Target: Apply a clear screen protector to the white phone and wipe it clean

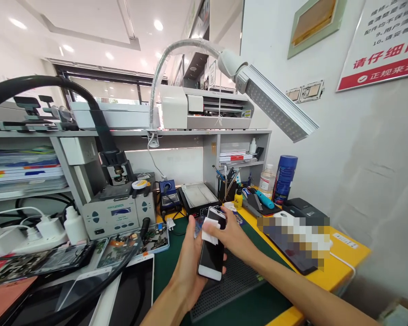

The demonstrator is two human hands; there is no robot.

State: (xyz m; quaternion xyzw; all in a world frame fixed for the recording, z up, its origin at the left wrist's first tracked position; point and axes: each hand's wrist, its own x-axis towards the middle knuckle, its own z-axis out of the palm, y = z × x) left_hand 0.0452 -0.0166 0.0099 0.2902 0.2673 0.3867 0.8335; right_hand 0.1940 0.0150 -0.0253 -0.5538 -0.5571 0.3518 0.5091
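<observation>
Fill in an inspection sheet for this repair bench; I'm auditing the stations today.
Surface: green mat on a yellow-edged bench.
Job's things: smartphone, screen dark, with a white wipe on its upper part.
Clutter: circuit-board tray, white bottle, tool cup, blue canister.
Grippers: left hand holds the smartphone; right hand presses the white wipe on it.
Cables: white charger leads at left, black hose.
Surroundings: LED lamp, shelf machines, wall notice.
</observation>
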